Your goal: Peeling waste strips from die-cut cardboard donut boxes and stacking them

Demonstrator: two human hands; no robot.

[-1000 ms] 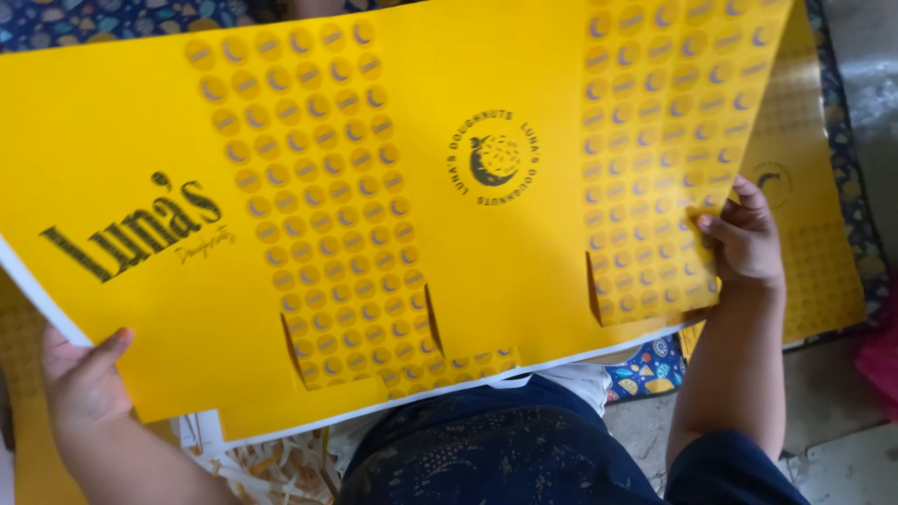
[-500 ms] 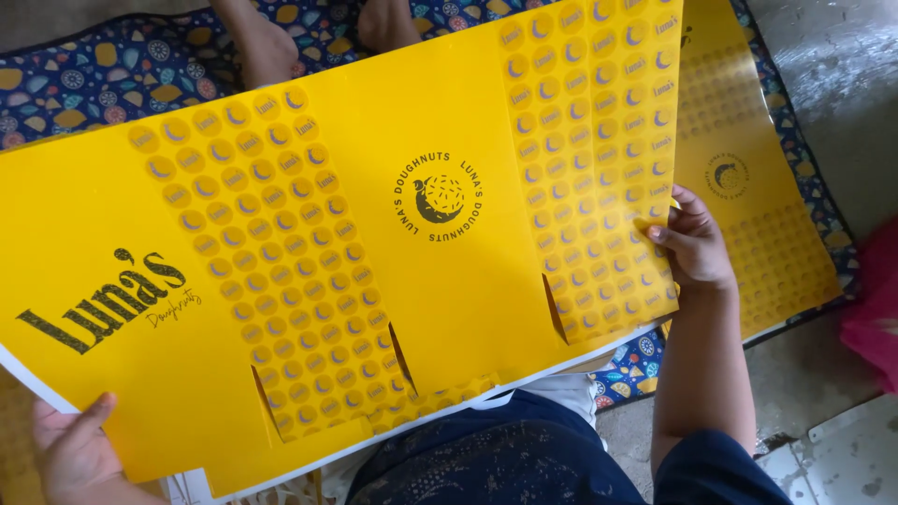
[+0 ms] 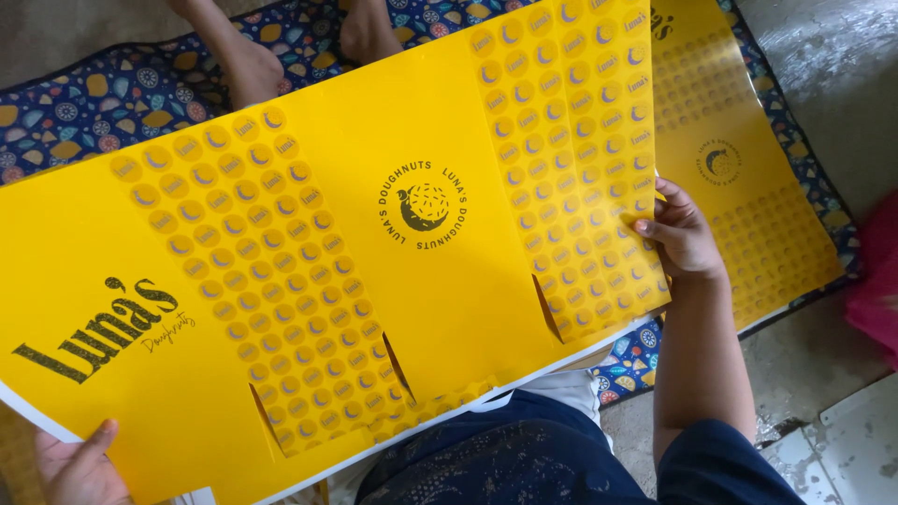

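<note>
While yellow sheet [image 3: 374, 271] spans lap, left hand [image 3: 79, 463], right hand [image 3: 683, 234] pinch edges.

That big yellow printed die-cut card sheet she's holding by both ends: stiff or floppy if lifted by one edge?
The large yellow printed card sheet probably flexes: it spans wide between the left hand and right hand, each gripping an edge. Slits cut in from its lower edge likely let panels hinge. It looks thin, so likely light, and its glossy face may be slippery.
</note>
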